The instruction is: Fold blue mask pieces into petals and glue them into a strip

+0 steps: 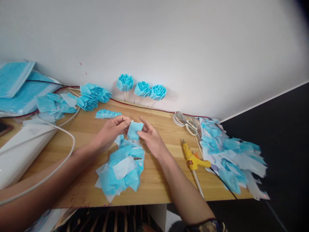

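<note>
A small blue square of thin, fabric-like sheet (134,130) is held between my two hands above the table. My left hand (113,130) pinches its upper left corner. On the other side, my right hand (152,137) grips its right edge, thumb in front and some fingers hidden behind. Just below lies a loose pile of blue and white squares (123,169). Behind my left hand is a row of folded blue pieces (107,113). Three blue flowers on sticks (142,89) lean at the wall.
To the right are a yellow glue gun (193,158), scissors (189,125), a tape roll (178,119) and a heap of blue scraps (231,154). More blue flowers (94,96), blue packs (16,83), a white box (26,145) and a white cable (72,141) occupy the left.
</note>
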`<state>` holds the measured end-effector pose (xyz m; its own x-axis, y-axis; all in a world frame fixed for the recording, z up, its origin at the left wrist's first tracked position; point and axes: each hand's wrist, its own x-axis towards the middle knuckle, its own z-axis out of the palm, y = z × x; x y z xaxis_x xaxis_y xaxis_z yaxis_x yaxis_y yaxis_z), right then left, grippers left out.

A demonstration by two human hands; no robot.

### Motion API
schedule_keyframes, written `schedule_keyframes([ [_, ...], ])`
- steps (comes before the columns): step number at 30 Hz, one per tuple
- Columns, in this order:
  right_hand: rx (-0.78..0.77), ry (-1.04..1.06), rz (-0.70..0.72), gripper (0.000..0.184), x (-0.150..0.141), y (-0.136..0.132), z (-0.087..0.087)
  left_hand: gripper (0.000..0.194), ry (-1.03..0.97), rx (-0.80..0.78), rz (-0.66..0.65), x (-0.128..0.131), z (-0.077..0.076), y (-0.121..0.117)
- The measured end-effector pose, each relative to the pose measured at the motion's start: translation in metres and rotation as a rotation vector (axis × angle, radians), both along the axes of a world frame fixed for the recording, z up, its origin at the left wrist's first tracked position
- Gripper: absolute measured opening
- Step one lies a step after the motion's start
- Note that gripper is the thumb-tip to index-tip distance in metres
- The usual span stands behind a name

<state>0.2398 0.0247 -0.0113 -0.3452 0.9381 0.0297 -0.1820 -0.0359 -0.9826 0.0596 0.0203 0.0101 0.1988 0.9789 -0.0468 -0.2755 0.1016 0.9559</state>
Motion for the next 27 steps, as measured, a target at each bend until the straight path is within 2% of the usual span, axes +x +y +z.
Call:
schedule_keyframes([
  [6,-0.125,0.141,-0.028,0.044,0.0,0.0,0.006,0.027,-0.023,-0.018,-0.026,0.0,0.0,-0.001],
  [9,-0.182,0.212,-0.045,0.037,-0.002,-0.001,0.01,0.037,-0.025,-0.013,-0.09,0.0,0.001,-0.002],
  [11,-0.19,0.246,-0.071,0.035,-0.002,-0.001,0.012,0.039,0.049,0.007,-0.111,0.001,0.002,-0.002],
  [14,-0.187,0.263,-0.095,0.035,-0.002,-0.001,0.013,0.03,0.157,0.01,-0.095,0.002,0.003,-0.002],
  [23,-0.199,0.271,-0.043,0.039,0.001,0.003,0.012,0.026,0.14,-0.033,-0.052,0.002,0.007,-0.003],
  [27,-0.174,0.279,-0.041,0.042,0.002,0.003,0.013,0.023,0.199,0.062,-0.046,0.0,0.005,-0.004],
])
